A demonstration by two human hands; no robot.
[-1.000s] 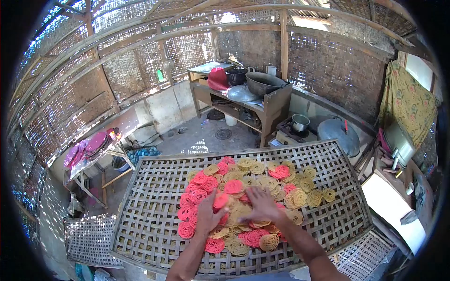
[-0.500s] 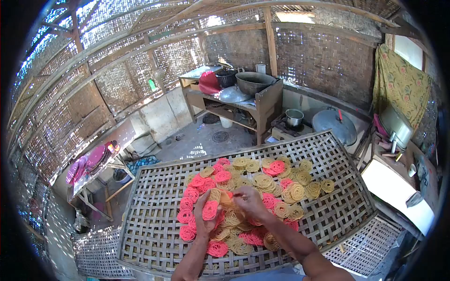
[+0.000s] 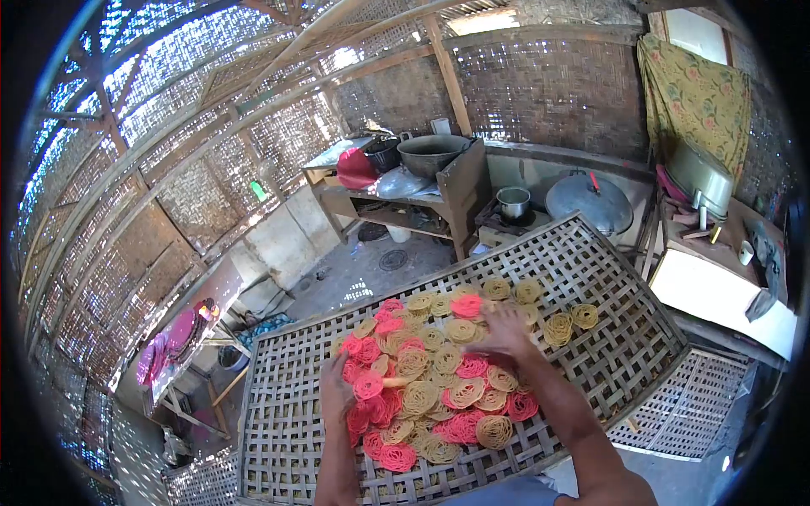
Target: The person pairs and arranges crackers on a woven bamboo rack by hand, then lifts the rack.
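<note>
Round coils of thin noodle-like strands, some pink and some yellow, lie heaped on a woven bamboo tray point(image 3: 287, 405). At the left of the heap, my left hand point(image 3: 337, 392) is closed around the edge of a pink coil point(image 3: 369, 385). A narrow orange strip point(image 3: 394, 383) shows beside that coil; what it is I cannot make out. My right hand point(image 3: 506, 333) is over the right side of the heap, fingers apart above yellow coils, near another pink coil point(image 3: 466, 305). Its fingertips are partly blurred.
Behind the tray stands a wooden bench point(image 3: 464, 190) with a large dark pan point(image 3: 430, 154). A pot point(image 3: 513, 202) sits on a stove beside a big round lid point(image 3: 589, 204). Purple cloth point(image 3: 169, 341) lies on a low table at left. Another woven tray point(image 3: 683, 405) is at lower right.
My hands have moved apart: the right went from beside the left to the right side of the heap and opened. My left hand shifted left and lower. The view has tilted.
</note>
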